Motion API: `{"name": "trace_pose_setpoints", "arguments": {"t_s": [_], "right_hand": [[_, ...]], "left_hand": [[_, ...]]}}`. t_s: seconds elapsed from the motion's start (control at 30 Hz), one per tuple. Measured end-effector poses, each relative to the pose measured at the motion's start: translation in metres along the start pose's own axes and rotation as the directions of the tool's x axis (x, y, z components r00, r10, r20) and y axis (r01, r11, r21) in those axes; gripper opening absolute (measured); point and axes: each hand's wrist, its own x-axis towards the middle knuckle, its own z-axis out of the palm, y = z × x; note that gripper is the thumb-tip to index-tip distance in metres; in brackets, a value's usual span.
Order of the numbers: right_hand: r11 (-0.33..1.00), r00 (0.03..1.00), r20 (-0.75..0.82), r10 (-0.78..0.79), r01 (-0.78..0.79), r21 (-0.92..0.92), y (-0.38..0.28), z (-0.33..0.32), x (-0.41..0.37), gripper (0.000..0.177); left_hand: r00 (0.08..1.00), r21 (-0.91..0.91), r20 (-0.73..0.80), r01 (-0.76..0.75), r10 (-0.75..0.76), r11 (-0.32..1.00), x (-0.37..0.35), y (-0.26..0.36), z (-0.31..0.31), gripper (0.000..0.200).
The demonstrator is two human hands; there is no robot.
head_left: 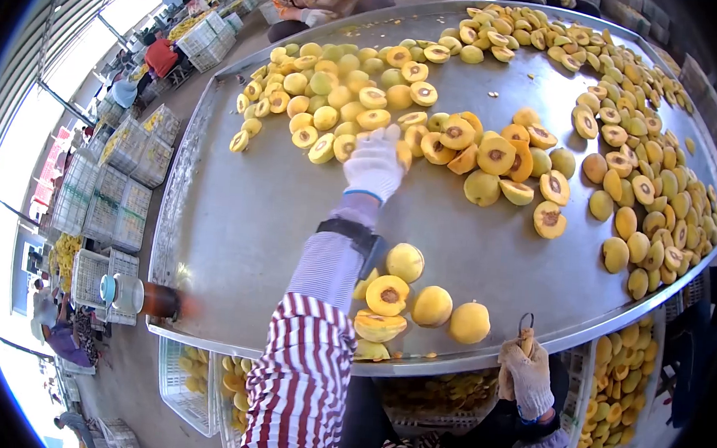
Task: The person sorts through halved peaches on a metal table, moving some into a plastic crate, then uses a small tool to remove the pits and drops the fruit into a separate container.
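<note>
My left hand (pixel 374 166), in a white glove, reaches to the near edge of a pile of halved yellow fruit (pixel 333 99). Its fingers look stretched out and slightly apart; a fruit half (pixel 404 154) lies against its right side. My right hand (pixel 527 372), in a beige glove, is closed around the handle of a small tool with a wire loop (pixel 526 323) at the table's near edge. Between my left forearm and my right hand sit several fruits, among them a cut half with a brown centre (pixel 387 295) and a round one (pixel 470 323).
More fruit halves cover the right side of the metal table (pixel 244 217). Crates of fruit (pixel 618 388) stand below the near edge. A jar with a blue lid (pixel 124 293) is at the left corner. A person's gloved hand (pixel 315 16) rests beyond the far edge; other people are at left.
</note>
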Motion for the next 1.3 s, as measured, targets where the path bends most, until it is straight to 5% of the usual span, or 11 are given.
{"name": "trace_pose_setpoints", "arguments": {"t_s": [0.1,0.17,0.23,0.47,0.57,0.67,0.77,0.87,0.97,1.07,1.3], "right_hand": [[1.0,1.0,-0.017,-0.02,0.019,-0.018,0.005,-0.001,0.002,0.019],[1.0,0.999,-0.026,-0.028,0.028,-0.002,0.006,0.002,0.001,0.021],[0.993,0.992,-0.061,-0.113,0.114,0.007,0.024,-0.002,0.011,0.02],[0.984,0.984,-0.035,-0.174,0.173,-0.032,0.025,-0.003,0.014,0.024],[0.983,0.983,0.005,-0.184,0.184,-0.005,0.03,-0.007,0.019,0.026],[0.975,0.977,0.054,-0.208,0.211,-0.064,0.041,-0.02,0.031,0.03],[0.971,0.975,0.076,-0.209,0.216,-0.107,0.033,-0.017,0.027,0.032],[0.961,0.981,0.094,-0.17,0.186,-0.204,0.018,-0.006,0.009,0.025],[0.965,0.995,0.094,0.041,-0.015,-0.261,0.013,0.016,-0.022,0.017],[0.972,0.959,0.283,-0.02,0.085,-0.221,0.019,0.047,-0.086,0.011],[0.988,0.902,0.43,0.043,0.026,-0.152,0.023,0.07,-0.158,0.014]], "left_hand": [[0.943,-0.026,0.277,0.199,-0.184,0.98,0.001,0.024,-0.025,0.049],[0.974,-0.199,0.219,0.11,-0.065,0.974,-0.015,0.005,-0.01,0.056],[0.937,-0.365,0.334,0.232,-0.106,0.902,-0.038,0.004,-0.014,0.06],[0.975,-0.493,0.221,0.079,0.037,0.867,-0.101,-0.002,-0.003,0.072],[0.969,-0.8,0.216,0.247,-0.121,0.547,-0.108,-0.004,-0.06,0.071],[0.954,-0.963,0.266,0.255,-0.135,-0.091,-0.144,-0.003,-0.118,0.065],[0.909,-0.888,0.4,0.353,-0.118,-0.294,-0.205,0.004,-0.161,0.064],[0.975,-0.853,0.217,0.167,-0.044,-0.495,-0.255,0.008,-0.103,0.061],[0.959,-0.73,0.282,0.213,-0.001,-0.65,-0.311,0.008,-0.11,0.056],[0.93,-0.638,0.367,0.225,-0.034,-0.737,-0.349,0.009,-0.104,0.051],[0.907,-0.665,0.409,0.224,-0.096,-0.713,-0.394,0.025,-0.116,0.048]]}}
